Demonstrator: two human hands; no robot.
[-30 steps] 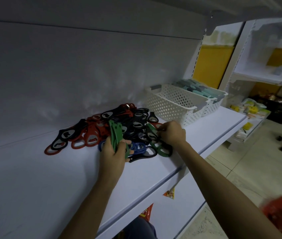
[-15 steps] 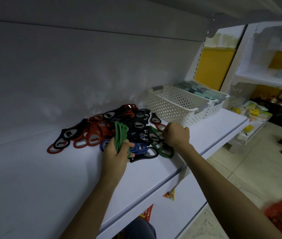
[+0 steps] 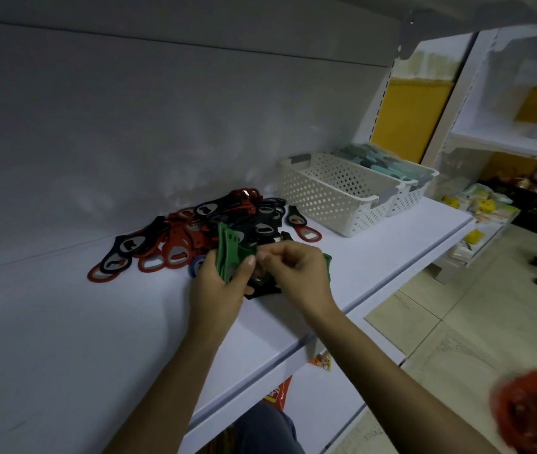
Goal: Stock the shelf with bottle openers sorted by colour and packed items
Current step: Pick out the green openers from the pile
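A mixed pile of bottle openers (image 3: 228, 221), red, black, blue and green, lies on the white shelf (image 3: 64, 322) against the back panel. My left hand (image 3: 218, 290) grips an upright stack of green openers (image 3: 228, 250) just in front of the pile. My right hand (image 3: 296, 273) has its fingers curled and pinches a green opener (image 3: 327, 267), bringing it against the stack; most of that opener is hidden behind the hand. Both hands touch near the stack.
Two white perforated baskets (image 3: 342, 198) stand to the right on the shelf, the far one holding teal packed items (image 3: 382, 162). Packets (image 3: 319, 362) show on the shelf below. A red bag (image 3: 536, 411) sits low right. Another shelving unit (image 3: 506, 142) stands further right.
My right hand has lifted away from the pile's right side and moved left to meet my left hand, carrying a green opener to the stack. The left hand stayed about in place.
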